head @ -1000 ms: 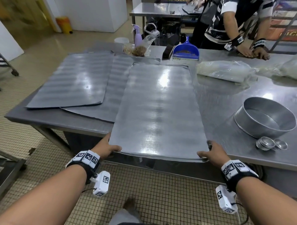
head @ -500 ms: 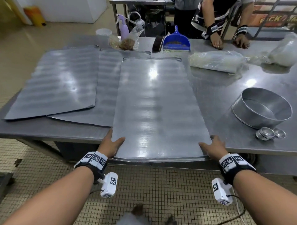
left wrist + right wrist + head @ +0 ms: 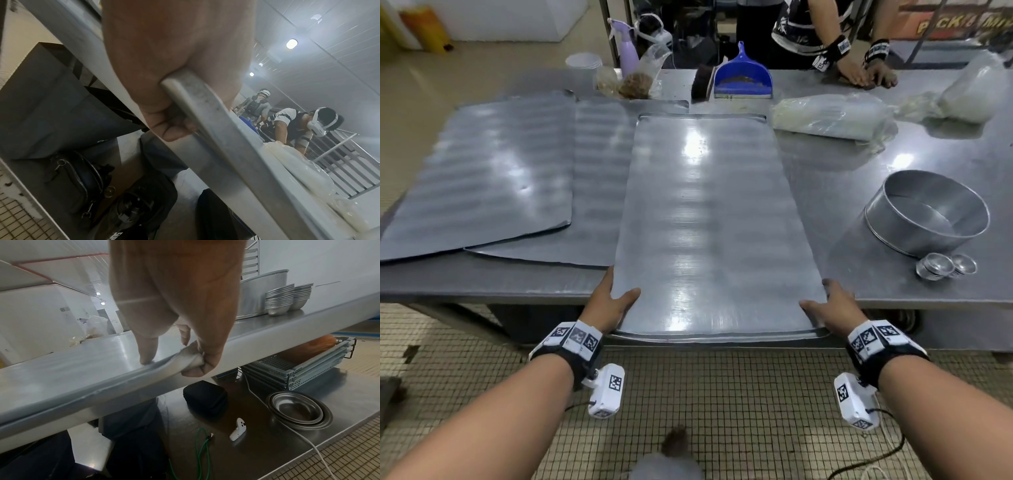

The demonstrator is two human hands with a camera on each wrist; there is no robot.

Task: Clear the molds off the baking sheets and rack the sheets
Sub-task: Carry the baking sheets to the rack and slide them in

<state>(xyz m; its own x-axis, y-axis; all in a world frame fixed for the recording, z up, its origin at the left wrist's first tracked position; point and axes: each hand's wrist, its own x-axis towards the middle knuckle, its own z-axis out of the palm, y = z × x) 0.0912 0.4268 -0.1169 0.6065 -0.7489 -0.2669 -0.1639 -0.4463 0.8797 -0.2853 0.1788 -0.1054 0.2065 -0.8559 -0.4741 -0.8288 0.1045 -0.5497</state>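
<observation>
1. At the near edge of the steel table [image 3: 859, 178], the left hand [image 3: 608, 301] and right hand [image 3: 830, 306] both grasped the front baking sheet [image 3: 705, 222], one at each near corner, at about 7 and 5 o'clock of the sheet.
2. Against half a second before, the grip looked much the same, but the sheet's near rim overhung the table edge and the left thumb lay further onto the metal; the head view had dropped in closer too. I judged the lift was on, so racking this sheet was the step in hand.
3. Left wrist view: fingers [image 3: 174, 129] curled under the rolled rim, thumb on top. A firm clasp.
4. Right wrist view: the right hand's fingers [image 3: 197, 368] wrapped beneath the corner, thumb pressing down on the sheet.
5. The sheet was bare; the molds, a stack of small tins [image 3: 936, 267] beside the round cake pan [image 3: 928, 212], sat at 3 o'clock, well apart from it.
6. Two more sheets [image 3: 482, 178] lay overlapped at 9 o'clock, still to be racked.
7. Hard to tell: whether the far end had left the table. No rack showed in the head view.
</observation>
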